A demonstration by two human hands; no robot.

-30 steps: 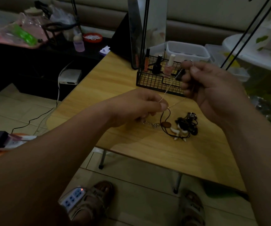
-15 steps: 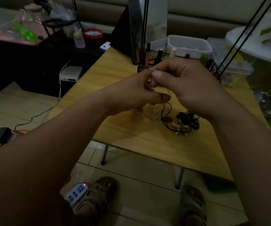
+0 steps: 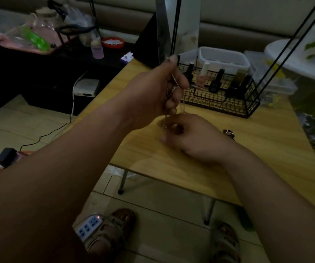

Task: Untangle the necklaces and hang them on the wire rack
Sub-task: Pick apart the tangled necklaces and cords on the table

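To the left front of the wire basket, the left hand is raised, and its grip is closed on a silver chain. The chain hangs down to the right hand, whose grip is curled on the lower end, though it is blurred. In front of the basket, a dark necklace is partly hidden on the bench. No necklace is seen hung, so most of the work is judged to remain.

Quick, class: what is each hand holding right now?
Left hand: fingers curled round the silver chain.
Right hand: blurred, fingers curled, apparently pinching the same chain's lower end.
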